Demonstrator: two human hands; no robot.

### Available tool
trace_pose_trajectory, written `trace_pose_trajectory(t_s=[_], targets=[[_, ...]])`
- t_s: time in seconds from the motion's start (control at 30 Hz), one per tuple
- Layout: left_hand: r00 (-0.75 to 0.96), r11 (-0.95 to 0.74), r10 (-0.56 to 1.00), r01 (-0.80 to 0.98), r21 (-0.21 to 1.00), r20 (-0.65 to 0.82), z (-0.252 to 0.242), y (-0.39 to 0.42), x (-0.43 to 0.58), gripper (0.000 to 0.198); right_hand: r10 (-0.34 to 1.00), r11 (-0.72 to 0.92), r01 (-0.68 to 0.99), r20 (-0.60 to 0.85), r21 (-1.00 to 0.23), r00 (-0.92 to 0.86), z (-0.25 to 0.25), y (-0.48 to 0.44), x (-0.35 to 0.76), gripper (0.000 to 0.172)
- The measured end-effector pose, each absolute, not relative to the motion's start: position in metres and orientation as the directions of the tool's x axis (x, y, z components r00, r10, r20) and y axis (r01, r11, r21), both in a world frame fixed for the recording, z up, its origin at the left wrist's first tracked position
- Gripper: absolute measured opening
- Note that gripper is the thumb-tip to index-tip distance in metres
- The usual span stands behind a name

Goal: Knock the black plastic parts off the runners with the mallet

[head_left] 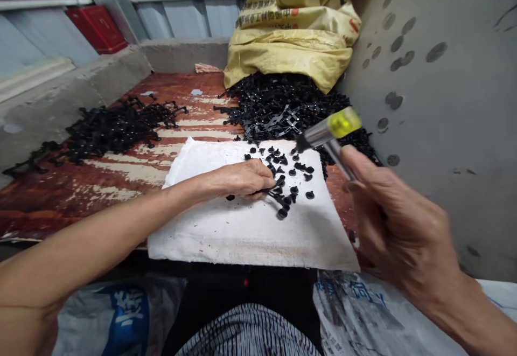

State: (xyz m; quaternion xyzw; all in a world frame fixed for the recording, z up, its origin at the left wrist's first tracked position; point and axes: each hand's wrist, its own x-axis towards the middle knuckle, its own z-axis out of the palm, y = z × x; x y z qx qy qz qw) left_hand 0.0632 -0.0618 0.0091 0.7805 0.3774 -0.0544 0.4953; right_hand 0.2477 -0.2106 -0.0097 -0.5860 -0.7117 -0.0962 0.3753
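Note:
My left hand (252,177) is closed around one end of a black branched part (278,199), low over a white cloth (194,232). My right hand (388,210) grips a hammer (323,132) by its handle. The hammer has a metal head, one yellow end and one black end, and it is held above the cloth's right side, to the right of my left hand. Small black round-headed pieces (309,195) lie scattered on the cloth around my left hand.
A heap of black branched parts (278,103) spills from a yellow woven sack (291,49) at the back. Another black pile (117,130) lies at left on the worn red-brown board (141,173). A spotted grey panel (436,130) rises at right. A red box (97,28) stands at back left.

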Motion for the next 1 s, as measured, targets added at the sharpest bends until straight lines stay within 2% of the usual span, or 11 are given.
trace_pose_trajectory(t_s=[0.07, 0.13, 0.3, 0.4, 0.47, 0.57, 0.63, 0.7, 0.77, 0.87, 1.0], targets=[[0.705, -0.233, 0.542, 0.649, 0.724, -0.457, 0.009, -0.062, 0.063, 0.037, 0.76, 0.28, 0.92, 0.649, -0.275, -0.037, -0.013, -0.211, 0.247, 0.061], [0.695, -0.239, 0.553, 0.662, 0.711, -0.46, 0.009, -0.063, 0.063, 0.037, 0.861, 0.27, 0.937, 0.49, -0.221, -0.132, -0.018, -0.211, 0.249, 0.058], [0.708, -0.235, 0.539, 0.647, 0.725, -0.456, 0.005, -0.062, 0.062, 0.038, 0.802, 0.261, 0.91, 0.597, -0.323, -0.018, -0.02, -0.212, 0.25, 0.059], [0.709, -0.223, 0.537, 0.641, 0.735, -0.456, 0.001, -0.063, 0.062, 0.038, 0.888, 0.229, 0.921, 0.455, -0.316, -0.065, -0.02, -0.211, 0.25, 0.055], [0.72, -0.214, 0.528, 0.626, 0.75, -0.45, 0.0, -0.066, 0.062, 0.037, 0.926, 0.202, 0.886, 0.375, -0.418, -0.035, -0.022, -0.209, 0.251, 0.05], [0.74, -0.223, 0.535, 0.589, 0.776, -0.407, 0.008, -0.062, 0.053, 0.035, 0.917, 0.129, 0.588, 0.322, -0.799, 0.236, -0.022, -0.208, 0.253, 0.042], [0.694, -0.236, 0.63, 0.598, 0.766, -0.349, 0.021, -0.048, 0.036, 0.031, 0.925, 0.014, 0.2, 0.088, -0.98, 0.369, -0.022, -0.207, 0.254, 0.043], [0.547, -0.226, 0.795, 0.668, 0.709, -0.262, 0.041, -0.024, 0.009, 0.026, 0.908, -0.09, -0.132, -0.136, -0.987, 0.396, -0.023, -0.208, 0.255, 0.048], [0.308, -0.19, 0.945, 0.796, 0.575, -0.113, 0.063, 0.007, -0.024, 0.021, 0.87, -0.157, -0.325, -0.286, -0.933, 0.402, -0.025, -0.208, 0.256, 0.055], [-0.124, 0.032, 0.968, 0.922, 0.385, 0.217, 0.086, 0.049, -0.059, 0.013, 0.819, -0.211, -0.45, -0.408, -0.868, 0.403, -0.028, -0.207, 0.256, 0.067], [-0.207, 0.047, 0.931, 0.885, 0.463, 0.302, 0.073, 0.069, -0.038, 0.009, 0.785, -0.229, -0.471, -0.448, -0.852, 0.429, -0.03, -0.205, 0.253, 0.078]])
